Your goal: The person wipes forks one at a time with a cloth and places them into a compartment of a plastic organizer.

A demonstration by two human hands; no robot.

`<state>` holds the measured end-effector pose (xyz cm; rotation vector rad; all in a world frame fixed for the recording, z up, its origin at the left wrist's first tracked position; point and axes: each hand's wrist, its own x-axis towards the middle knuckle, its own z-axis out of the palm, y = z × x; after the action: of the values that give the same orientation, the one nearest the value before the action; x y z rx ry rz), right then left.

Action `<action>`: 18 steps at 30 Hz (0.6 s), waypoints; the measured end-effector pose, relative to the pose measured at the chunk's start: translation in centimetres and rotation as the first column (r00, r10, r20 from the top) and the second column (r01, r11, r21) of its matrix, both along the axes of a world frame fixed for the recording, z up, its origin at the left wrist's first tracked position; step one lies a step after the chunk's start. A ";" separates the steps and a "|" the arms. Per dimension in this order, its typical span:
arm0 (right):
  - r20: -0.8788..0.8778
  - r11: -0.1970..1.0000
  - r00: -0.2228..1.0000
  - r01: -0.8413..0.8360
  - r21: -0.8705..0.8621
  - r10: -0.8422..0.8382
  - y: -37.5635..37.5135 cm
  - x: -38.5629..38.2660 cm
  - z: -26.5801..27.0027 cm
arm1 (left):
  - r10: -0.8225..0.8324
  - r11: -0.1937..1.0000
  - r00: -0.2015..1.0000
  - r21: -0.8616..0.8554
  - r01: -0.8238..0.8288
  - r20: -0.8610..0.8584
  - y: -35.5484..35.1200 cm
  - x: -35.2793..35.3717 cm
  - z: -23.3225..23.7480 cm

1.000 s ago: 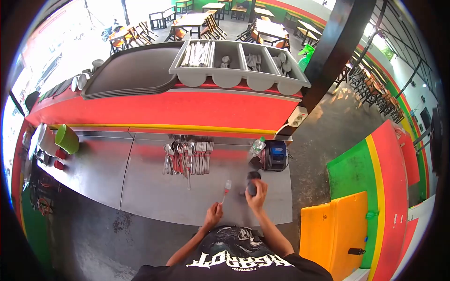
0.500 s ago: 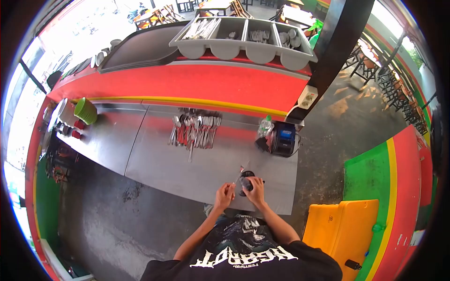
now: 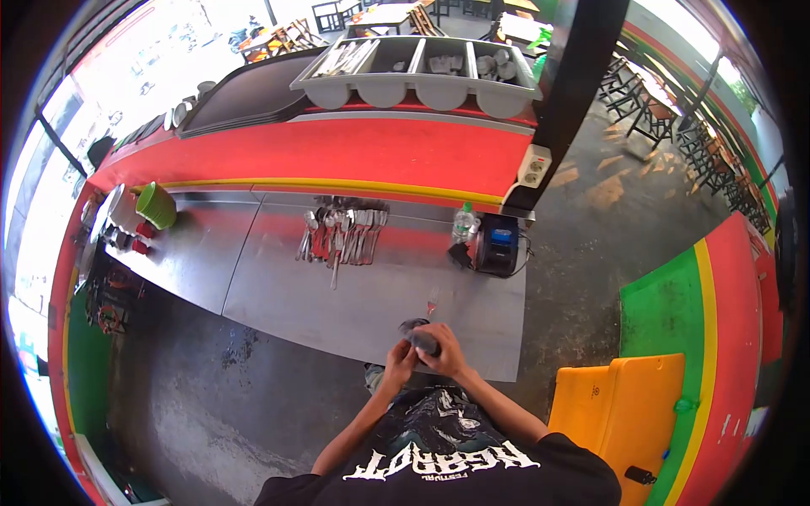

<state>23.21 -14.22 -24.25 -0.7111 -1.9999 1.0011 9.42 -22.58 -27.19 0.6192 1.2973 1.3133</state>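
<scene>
My right hand (image 3: 440,350) is closed round a dark grey, rounded object (image 3: 419,337), whose kind I cannot make out. Close beside it, my left hand (image 3: 400,366) has its fingers pinched together at the object's lower left side; what they hold is hidden. Just beyond both hands, the head of a fork (image 3: 432,305) shows over the metal counter (image 3: 287,308), its handle running back behind the dark object. Farther up the counter, several spoons and forks (image 3: 346,232) lie in a spread pile.
A grey cutlery tray (image 3: 422,88) with compartments sits on the red ledge (image 3: 337,152). At the counter's right stand a plastic bottle (image 3: 463,223) and a black device (image 3: 498,244). Green stacked baskets (image 3: 156,206) are at the far left. A yellow container (image 3: 620,405) stands at right.
The dark object has come up and left in my right hand, towards my left hand, which has dropped slightly. The thin handle seen at my left fingers is now hidden. The camera view has shifted.
</scene>
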 end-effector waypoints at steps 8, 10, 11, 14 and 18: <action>0.140 0.951 0.943 0.289 0.105 -0.302 1.9 3.8 -1.8 | -0.270 0.963 0.954 -0.044 0.267 -0.132 0.9 0.5 2.6; 0.187 0.922 0.905 0.362 0.135 -0.383 2.2 5.1 -2.0 | -0.326 0.945 0.939 -0.046 0.323 -0.107 0.3 0.7 2.9; 0.198 0.909 0.889 0.390 0.149 -0.413 2.2 5.7 -2.1 | -0.342 0.940 0.934 -0.039 0.340 -0.099 0.2 0.7 2.5; 0.187 0.859 0.840 0.507 0.069 -0.510 2.6 7.0 -3.8 | -0.362 0.932 0.931 -0.031 0.361 -0.053 -0.6 1.1 1.0; 0.098 0.708 0.735 0.674 -0.209 -0.671 3.9 7.7 -7.4 | -0.330 0.943 0.934 0.001 0.333 0.137 -1.2 2.2 3.1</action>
<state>30.92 -10.30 -31.61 -1.4554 -1.4300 0.7663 11.63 -23.80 -24.07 0.6884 1.0416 1.0417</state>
